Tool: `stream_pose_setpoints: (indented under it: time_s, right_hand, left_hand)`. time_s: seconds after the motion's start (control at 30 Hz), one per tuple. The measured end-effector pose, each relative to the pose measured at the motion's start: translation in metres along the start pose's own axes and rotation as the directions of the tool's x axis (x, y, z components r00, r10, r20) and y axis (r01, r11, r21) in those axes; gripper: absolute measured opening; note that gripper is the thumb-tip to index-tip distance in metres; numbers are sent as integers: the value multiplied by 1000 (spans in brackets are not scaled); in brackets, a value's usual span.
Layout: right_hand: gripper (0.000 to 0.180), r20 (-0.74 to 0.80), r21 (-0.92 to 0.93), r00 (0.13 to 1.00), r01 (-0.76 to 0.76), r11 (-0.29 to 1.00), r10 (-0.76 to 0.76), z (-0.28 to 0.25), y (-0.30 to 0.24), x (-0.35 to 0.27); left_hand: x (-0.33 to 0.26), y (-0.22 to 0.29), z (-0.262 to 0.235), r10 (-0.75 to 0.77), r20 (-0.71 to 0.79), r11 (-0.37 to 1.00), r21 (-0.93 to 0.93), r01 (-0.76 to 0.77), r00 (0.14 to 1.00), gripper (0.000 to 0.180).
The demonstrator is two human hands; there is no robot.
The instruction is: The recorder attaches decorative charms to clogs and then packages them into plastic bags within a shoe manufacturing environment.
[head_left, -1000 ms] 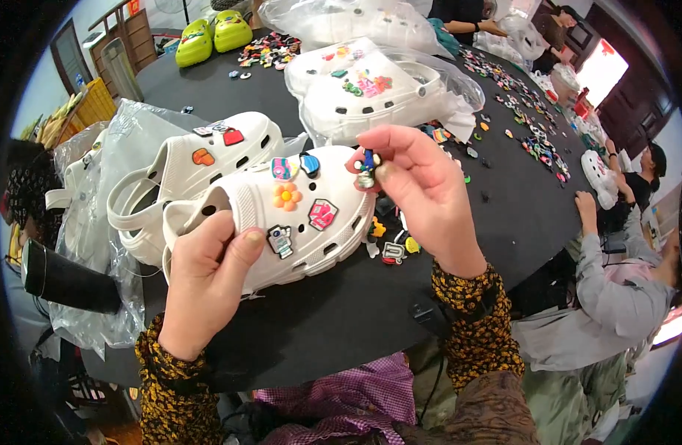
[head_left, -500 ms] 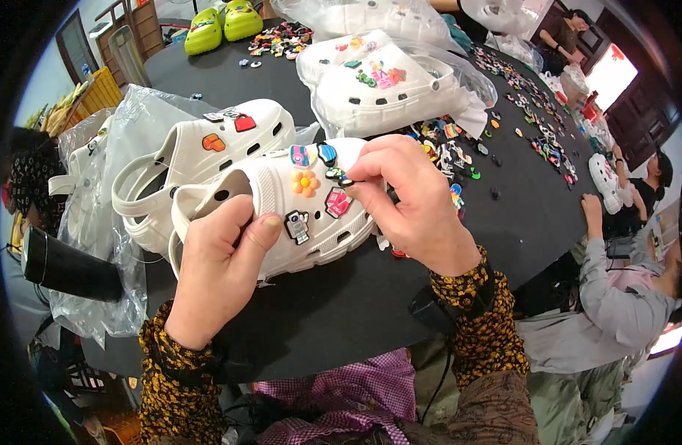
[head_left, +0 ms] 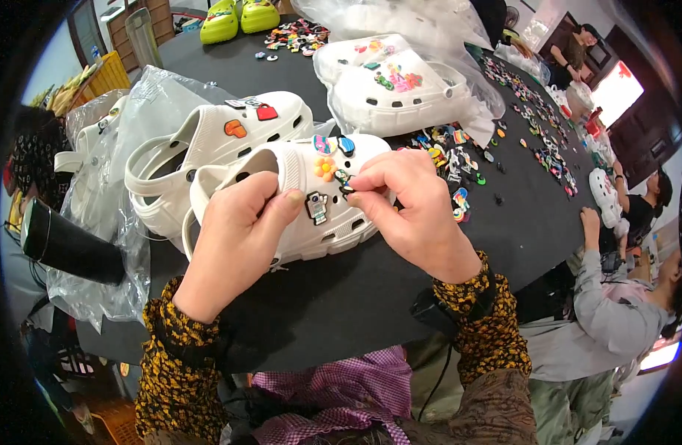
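A white clog (head_left: pixel 371 152) lies on the table before me, toe to the right. My left hand (head_left: pixel 241 237) is closed around the rim of its foot opening, thumb on the upper. With thumb and forefinger, my right hand (head_left: pixel 422 215) pinches at a small dark green shoe charm (head_left: pixel 342 178) on the upper; the fingers cover part of it. Beside it sit an orange flower charm (head_left: pixel 325 167), an astronaut charm (head_left: pixel 316 208) and two blue-toned charms near the toe. Just behind stands a second white clog (head_left: pixel 196 148) bearing orange and red charms.
Bagged white clogs (head_left: pixel 408 107) lie farther back, near loose charms (head_left: pixel 448 152) scattered over the black table (head_left: pixel 319 315). Green clogs (head_left: pixel 221 21) stand at the far edge. A black cylinder (head_left: pixel 74 241) and a plastic bag (head_left: pixel 133 297) are at left; other people (head_left: pixel 608 297) sit at right.
My right fingertips have moved nearer to me across the upper, and a pink charm seen there before is now out of sight. The whole view has shifted slightly; my left hand keeps its hold.
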State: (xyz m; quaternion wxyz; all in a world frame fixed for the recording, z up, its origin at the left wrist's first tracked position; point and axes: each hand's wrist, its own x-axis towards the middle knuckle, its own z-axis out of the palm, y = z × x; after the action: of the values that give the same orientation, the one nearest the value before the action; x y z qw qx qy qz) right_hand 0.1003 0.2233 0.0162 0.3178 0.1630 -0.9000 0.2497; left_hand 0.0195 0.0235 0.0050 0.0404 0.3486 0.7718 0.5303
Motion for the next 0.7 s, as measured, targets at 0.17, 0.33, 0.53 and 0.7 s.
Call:
stream_pose_setpoints:
  time_s: [0.17, 0.33, 0.53, 0.7]
  right_hand:
    - [8, 11, -106, 996, -87, 991, 89, 1, -13, -4]
    - [10, -2, -108, 991, -134, 985, 135, 10, -20, -7]
    - [20, 12, -234, 999, -43, 971, 48, 11, -34, -17]
    - [27, 80, -135, 991, -94, 986, 106, 12, -31, -26]
  left_hand:
    - [3, -7, 3, 15, -10, 998, -53, -15, 1000, 27]
    - [4, -12, 2, 41, -16, 999, -21, -41, 999, 29]
    - [7, -12, 1, 81, -19, 996, 39, -80, 997, 30]
    - [7, -10, 1, 74, -26, 996, 59, -72, 997, 30]
